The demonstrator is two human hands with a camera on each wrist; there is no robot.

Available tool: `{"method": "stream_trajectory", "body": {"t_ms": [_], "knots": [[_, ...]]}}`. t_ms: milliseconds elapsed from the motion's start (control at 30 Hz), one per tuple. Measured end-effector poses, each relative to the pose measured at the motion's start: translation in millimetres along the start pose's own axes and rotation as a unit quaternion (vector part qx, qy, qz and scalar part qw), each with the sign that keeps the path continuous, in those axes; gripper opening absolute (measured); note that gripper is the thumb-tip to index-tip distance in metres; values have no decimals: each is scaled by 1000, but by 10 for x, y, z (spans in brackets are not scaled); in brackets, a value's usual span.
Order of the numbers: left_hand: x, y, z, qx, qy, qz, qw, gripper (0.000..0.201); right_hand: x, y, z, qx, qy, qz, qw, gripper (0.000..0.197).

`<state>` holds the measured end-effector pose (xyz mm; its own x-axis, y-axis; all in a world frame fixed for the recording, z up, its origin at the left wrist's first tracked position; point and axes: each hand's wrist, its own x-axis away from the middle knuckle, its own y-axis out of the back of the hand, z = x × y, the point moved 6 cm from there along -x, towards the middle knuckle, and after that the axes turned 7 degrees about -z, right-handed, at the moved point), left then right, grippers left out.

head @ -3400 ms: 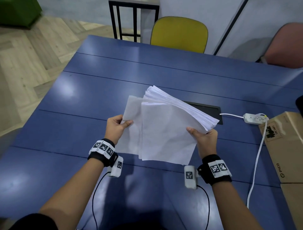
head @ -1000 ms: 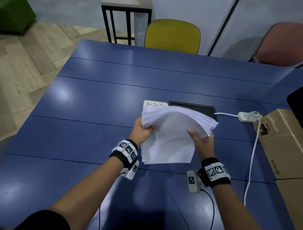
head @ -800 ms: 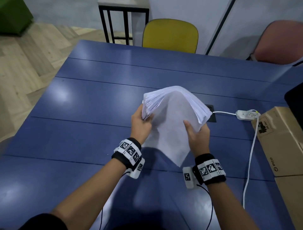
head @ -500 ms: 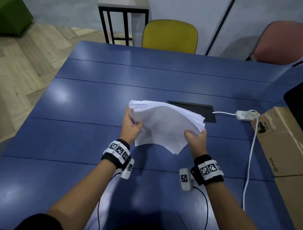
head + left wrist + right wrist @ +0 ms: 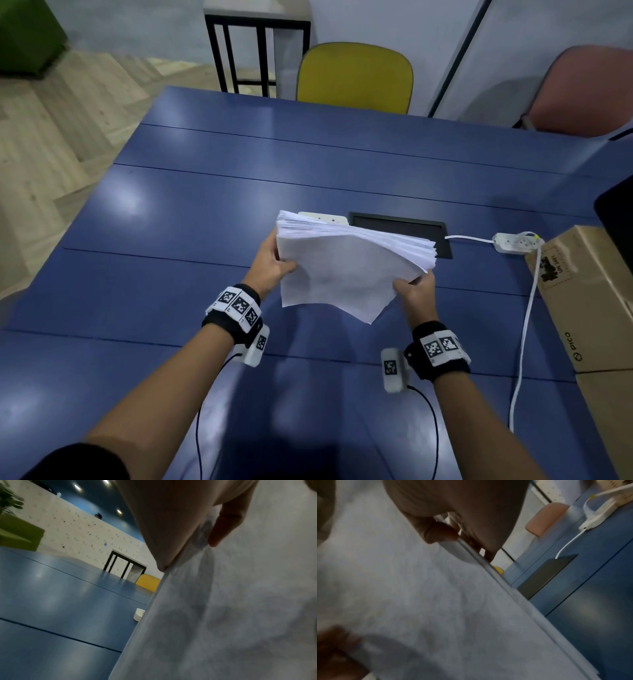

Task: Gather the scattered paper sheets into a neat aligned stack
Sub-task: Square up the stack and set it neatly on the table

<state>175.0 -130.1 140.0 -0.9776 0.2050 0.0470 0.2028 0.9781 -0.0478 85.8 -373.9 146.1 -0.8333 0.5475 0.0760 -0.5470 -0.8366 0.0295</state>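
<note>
A thick stack of white paper sheets (image 5: 342, 267) is held in the air above the blue table (image 5: 171, 274), its top edges fanned and uneven. My left hand (image 5: 274, 263) grips the stack's left edge, thumb on the near face. My right hand (image 5: 412, 286) pinches the lower right corner. In the left wrist view the paper (image 5: 223, 615) fills the right side under my thumb (image 5: 224, 520). The right wrist view shows the paper (image 5: 419, 601) blurred, with my fingers (image 5: 440, 534) curled on its edge.
A white power strip (image 5: 322, 218) lies behind the stack beside a black cable hatch (image 5: 397, 228). Another power strip (image 5: 513, 242) with a white cord sits at the right, next to a cardboard box (image 5: 589, 294). A yellow chair (image 5: 354, 77) and a pink chair (image 5: 582, 92) stand beyond the table.
The left hand brought a loose sheet into the stack. Both hands then tilted the stack up and lowered it, and it has shifted slightly left.
</note>
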Motion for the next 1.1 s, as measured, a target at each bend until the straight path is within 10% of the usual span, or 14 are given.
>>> {"method": "stream_trajectory", "body": {"t_ms": [667, 933, 1100], "knots": [[76, -129, 541, -40, 54, -44, 997, 41, 69, -31, -763, -7, -103, -58, 993, 18], [-131, -97, 214, -70, 4, -22, 997, 47, -151, -2, -248, 10, -6, 4, 1000, 24], [-100, -85, 178, -45, 11, -120, 992, 43, -161, -117, -73, 10, 14, 20, 1000, 30]]}}
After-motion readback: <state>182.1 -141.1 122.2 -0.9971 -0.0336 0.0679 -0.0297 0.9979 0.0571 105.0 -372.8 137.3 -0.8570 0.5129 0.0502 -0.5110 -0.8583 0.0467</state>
